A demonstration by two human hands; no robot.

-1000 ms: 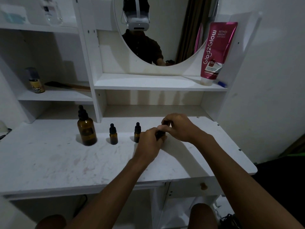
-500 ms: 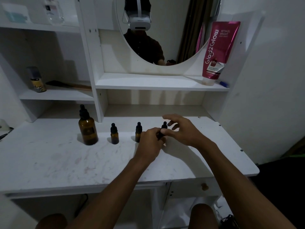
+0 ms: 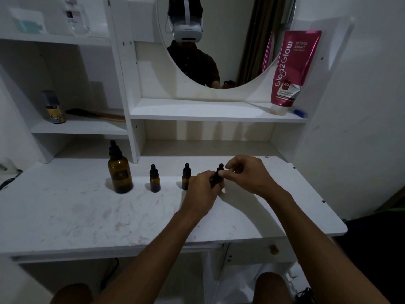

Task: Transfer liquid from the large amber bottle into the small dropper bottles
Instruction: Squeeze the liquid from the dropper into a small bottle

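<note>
A large amber bottle (image 3: 119, 175) with a black dropper cap stands capped on the white desk (image 3: 87, 216) at left. Two small amber dropper bottles stand to its right, one (image 3: 154, 181) in the middle and another (image 3: 186, 176) partly behind my left hand. A third small dropper bottle (image 3: 219, 173) is at the right; my left hand (image 3: 202, 191) grips its body and hides most of it. My right hand (image 3: 247, 174) pinches its black dropper cap between thumb and fingertips.
A pink tube (image 3: 290, 69) leans on the shelf under the round mirror (image 3: 219, 40). A small yellow-labelled bottle (image 3: 54, 108) and a wooden-handled tool (image 3: 96, 115) lie on the left shelf. The shelf upright (image 3: 131, 139) stands just behind the large bottle.
My right hand, which covered the bottle top a second ago, has opened out so the black cap shows; it now pinches the cap. My left hand keeps its hold.
</note>
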